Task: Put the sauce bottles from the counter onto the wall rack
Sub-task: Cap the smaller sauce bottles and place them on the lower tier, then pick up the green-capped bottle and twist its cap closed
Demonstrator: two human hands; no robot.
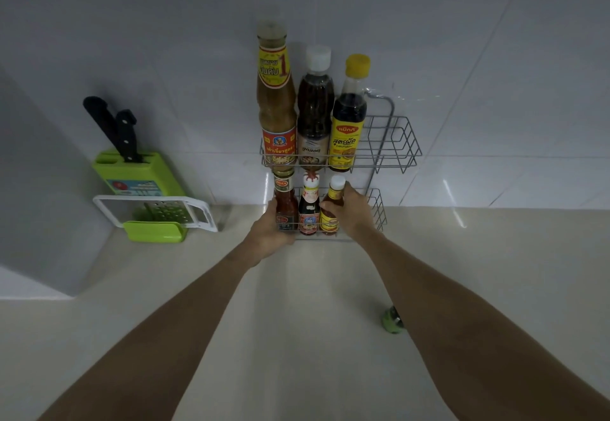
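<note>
The right hand (355,212) is wrapping around a small yellow-labelled bottle with a white cap (332,204), fingers curled about its neck and shoulder; that bottle is standing upright at the right end of the lower basket (376,212) of the wire wall rack (396,143). The left hand (269,234) is cupping the left front corner of the same basket, its thumb lying against a red chilli sauce bottle (285,202) — whether it is actually gripping the bottle or only the wire I cannot tell; between these two bottles a small dark bottle with a red-and-white neck (309,209) is standing, all three side by side and touching or nearly so.

At twelve o'clock from the hands, the upper basket is holding three tall bottles in a row: a tan sauce bottle with a red-and-yellow label (276,97) on the left, a dark bottle with a white cap (315,107) in the middle, and a dark bottle with a yellow cap (349,113) on the right; the right part of this basket is standing open.

At nine o'clock, well apart, a green knife block (138,173) with two black-handled knives (114,126) is leaning against the wall, a white-framed grater (158,211) lying just in front of it on the pale counter (297,321); at five o'clock — near the right forearm — a small green object (391,321) is sitting on the counter.
</note>
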